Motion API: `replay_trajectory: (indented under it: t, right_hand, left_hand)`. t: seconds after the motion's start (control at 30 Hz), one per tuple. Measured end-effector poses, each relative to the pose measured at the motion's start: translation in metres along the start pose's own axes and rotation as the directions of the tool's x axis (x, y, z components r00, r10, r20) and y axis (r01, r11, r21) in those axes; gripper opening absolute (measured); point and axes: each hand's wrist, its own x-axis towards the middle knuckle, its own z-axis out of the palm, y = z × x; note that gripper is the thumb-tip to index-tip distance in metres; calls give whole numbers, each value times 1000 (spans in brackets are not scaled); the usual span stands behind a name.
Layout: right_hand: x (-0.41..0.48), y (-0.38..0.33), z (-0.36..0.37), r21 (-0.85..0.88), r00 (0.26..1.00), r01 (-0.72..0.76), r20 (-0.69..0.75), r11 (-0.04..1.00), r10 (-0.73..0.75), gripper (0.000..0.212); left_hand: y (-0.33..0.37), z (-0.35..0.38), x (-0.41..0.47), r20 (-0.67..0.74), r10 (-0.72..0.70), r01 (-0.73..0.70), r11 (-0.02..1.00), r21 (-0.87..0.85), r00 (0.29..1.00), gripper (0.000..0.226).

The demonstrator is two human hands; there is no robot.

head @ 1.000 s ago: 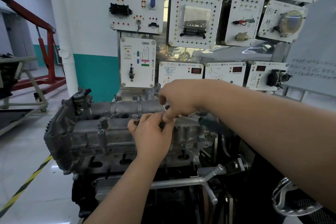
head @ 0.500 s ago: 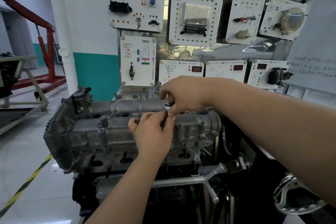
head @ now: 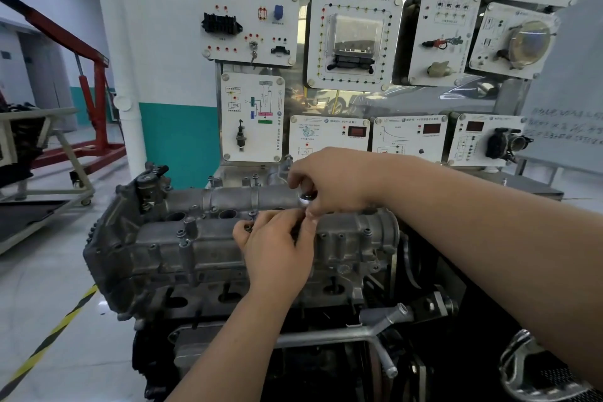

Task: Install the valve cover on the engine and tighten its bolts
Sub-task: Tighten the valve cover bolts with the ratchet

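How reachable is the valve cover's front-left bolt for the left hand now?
Probably yes. The left hand sits mid-cover, and only bare valve cover lies between it and that bolt. But it seems to pinch the tool that the right hand grips, so it must let go first.

Bright, even indoor light; wide-angle bending and softness at edges.

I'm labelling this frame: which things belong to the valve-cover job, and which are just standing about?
Job: valve cover, chrome tool in the right hand, left hand beside it, engine.
Standing about: red crane, training panels, striped floor tape.
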Motion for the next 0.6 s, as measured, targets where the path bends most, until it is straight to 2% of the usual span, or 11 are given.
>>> replay_trajectory:
  t: [0.1,0.23,0.37,0.43,0.5,0.6]
  right_hand:
    - [3,-2,6,-67,999,-15,-36,998,13,44]
    - [7,-3,11,-20,993,-118,-26,993,117,47]
    - [2,-1,4,-33,999,-46,-2,998,46,47]
    - [-3,2,1,38,1000,-17,-14,999,17,48]
    - [-4,3,3,53,999,-18,-39,998,20,48]
    - [-1,0,9,-11,996,-56,-70,998,55,46]
  left_hand:
    - [4,-1,0,3,-17,17,1000,9,1000,23]
    - [2,0,1,20,-33,34,999,-31,999,17]
    - [0,-1,0,17,12,-12,1000,4,1000,27]
    - [1,0,1,12,7,-7,1000,24,1000,32]
    - [2,0,0,11,18,-19,999,48,1000,30]
    - [-1,1,-2,9,50,-50,997,61,999,22]
